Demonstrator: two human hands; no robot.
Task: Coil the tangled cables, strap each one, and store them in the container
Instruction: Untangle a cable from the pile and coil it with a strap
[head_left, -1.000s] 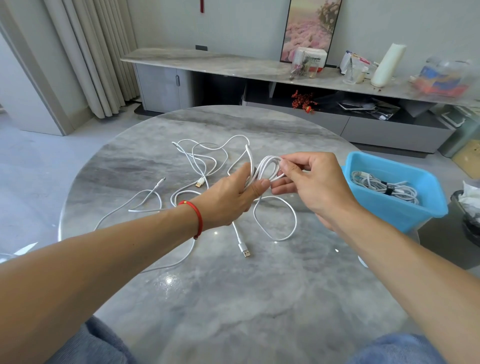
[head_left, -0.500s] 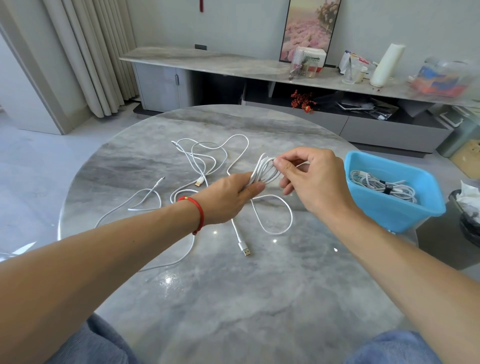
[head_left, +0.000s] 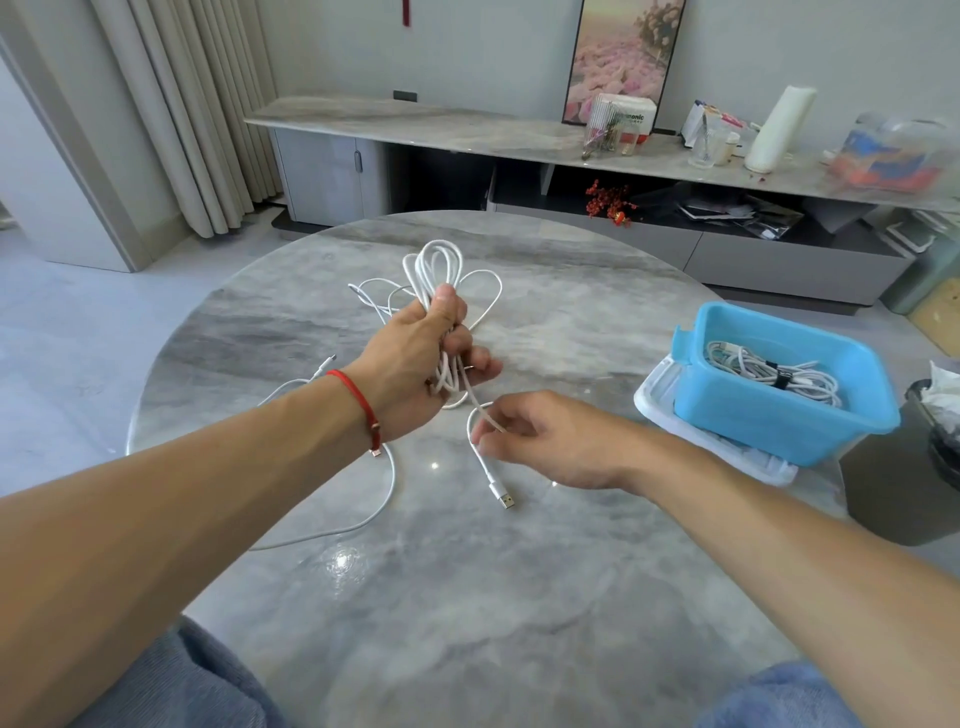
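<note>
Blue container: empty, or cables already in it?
Not empty. The blue container already holds a coiled white cable bundle with a dark strap around it.

Round grey marble table. Loose white cable lies on it at left-centre, with a USB plug near the middle. Clear lid at right edge, blue container sitting on the lid.

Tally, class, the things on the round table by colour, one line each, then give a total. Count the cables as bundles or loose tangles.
White, coil of cable held in the left hand: 1
White, loose cable on the table: 1
White, strapped bundle in the container: 1
Blue container: 1
Clear lid under it: 1
Total: 5
</note>
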